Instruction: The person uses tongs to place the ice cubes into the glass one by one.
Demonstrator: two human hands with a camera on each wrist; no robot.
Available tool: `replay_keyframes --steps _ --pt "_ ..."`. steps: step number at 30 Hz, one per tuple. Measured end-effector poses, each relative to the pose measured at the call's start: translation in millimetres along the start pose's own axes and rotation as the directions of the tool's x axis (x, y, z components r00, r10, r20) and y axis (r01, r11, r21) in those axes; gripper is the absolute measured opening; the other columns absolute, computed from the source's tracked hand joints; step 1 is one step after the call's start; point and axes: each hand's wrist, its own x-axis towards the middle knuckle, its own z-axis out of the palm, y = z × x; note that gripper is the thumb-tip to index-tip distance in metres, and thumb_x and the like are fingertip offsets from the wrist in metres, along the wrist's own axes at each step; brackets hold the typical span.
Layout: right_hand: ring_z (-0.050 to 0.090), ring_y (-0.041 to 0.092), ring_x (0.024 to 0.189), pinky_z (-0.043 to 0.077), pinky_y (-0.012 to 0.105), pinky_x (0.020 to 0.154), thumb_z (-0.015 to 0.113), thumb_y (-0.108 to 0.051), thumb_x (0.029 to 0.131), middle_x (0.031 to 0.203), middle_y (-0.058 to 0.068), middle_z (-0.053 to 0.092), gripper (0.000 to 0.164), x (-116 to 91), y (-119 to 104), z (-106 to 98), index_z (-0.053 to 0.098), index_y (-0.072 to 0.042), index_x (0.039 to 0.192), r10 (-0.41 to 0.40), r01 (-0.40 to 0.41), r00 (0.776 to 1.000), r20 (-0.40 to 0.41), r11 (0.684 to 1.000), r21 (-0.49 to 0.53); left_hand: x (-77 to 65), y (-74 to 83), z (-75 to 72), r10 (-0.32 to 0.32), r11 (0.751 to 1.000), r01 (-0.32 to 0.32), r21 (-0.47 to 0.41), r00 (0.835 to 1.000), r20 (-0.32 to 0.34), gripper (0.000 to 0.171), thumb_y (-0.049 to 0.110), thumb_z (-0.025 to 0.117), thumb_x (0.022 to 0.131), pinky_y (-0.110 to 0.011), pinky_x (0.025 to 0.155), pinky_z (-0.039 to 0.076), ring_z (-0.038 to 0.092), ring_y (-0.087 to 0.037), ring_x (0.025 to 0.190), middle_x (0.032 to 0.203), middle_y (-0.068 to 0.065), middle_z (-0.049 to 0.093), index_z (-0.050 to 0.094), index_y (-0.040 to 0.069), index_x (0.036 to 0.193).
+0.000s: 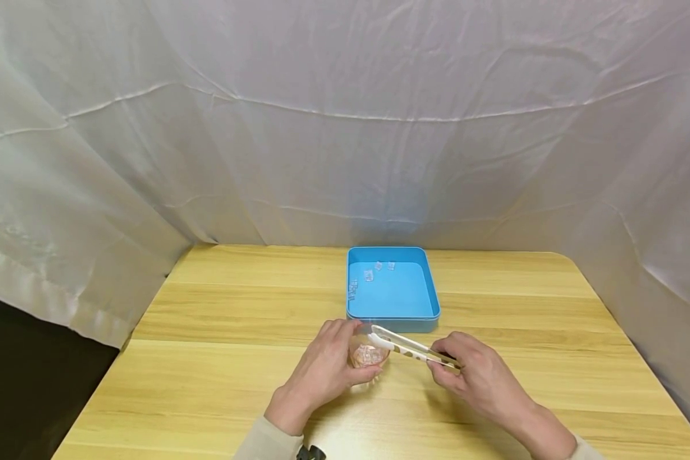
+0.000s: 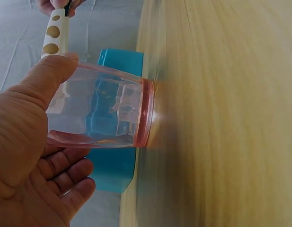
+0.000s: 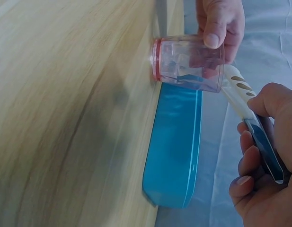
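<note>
A see-through pink cup (image 2: 108, 109) stands upright on the table, with clear cube-like pieces (image 1: 369, 355) in its lower part. My left hand (image 1: 324, 367) holds it near the rim, thumb on the near side and fingers round the far side. In my right hand (image 1: 483, 377) is a pair of tongs (image 1: 405, 345), white with brown spots toward the tips and metal at the handle. The tips are at the cup's mouth; whether they pinch a piece cannot be made out. Behind the cup, a blue tray (image 1: 399, 326) carries several clear pieces (image 1: 368, 275), mostly along its left side.
The wood-grain table (image 1: 236, 377) extends to both sides of the hands. A pale cloth curtain (image 1: 379, 160) hangs behind the table and at its sides. A dark area (image 1: 29, 377) lies beyond the table's left edge.
</note>
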Motion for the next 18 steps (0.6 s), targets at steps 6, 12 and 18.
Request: replay_keyframes --steps 6,12,18 --pt "0.054 -0.006 0.076 0.048 0.012 0.062 0.086 -0.003 0.078 0.085 -0.019 0.059 0.027 -0.7 1.0 0.5 0.071 -0.021 0.092 -0.013 0.013 1.0 -0.007 1.0 0.003 0.2 -0.7 -0.3 0.021 0.999 -0.02 0.038 1.0 -0.014 0.072 0.049 0.089 0.082 -0.039 0.103 0.054 0.059 -0.02 0.119 0.126 -0.004 0.068 0.061 0.01 0.135" --pt "0.052 -0.006 0.075 0.045 0.009 0.063 0.086 -0.003 0.078 0.084 -0.019 0.058 0.027 -1.2 1.5 1.0 0.071 -0.021 0.092 -0.019 0.019 1.0 -0.012 1.0 0.01 -0.4 0.7 -1.2 0.062 0.993 -0.058 0.101 0.997 -0.037 0.074 0.052 0.088 0.082 -0.038 0.103 0.054 0.059 -0.021 0.117 0.122 -0.005 0.068 0.062 0.008 0.135" --pt "0.051 -0.006 0.075 0.046 0.011 0.062 0.085 -0.002 0.079 0.085 -0.02 0.058 0.028 -1.4 1.3 0.8 0.071 -0.023 0.092 -0.006 0.006 1.0 -0.002 1.0 0.019 -0.4 1.7 -2.0 0.073 0.99 -0.068 0.124 0.996 -0.042 0.075 0.053 0.088 0.081 -0.037 0.104 0.054 0.06 -0.021 0.118 0.122 -0.004 0.068 0.062 0.008 0.135"
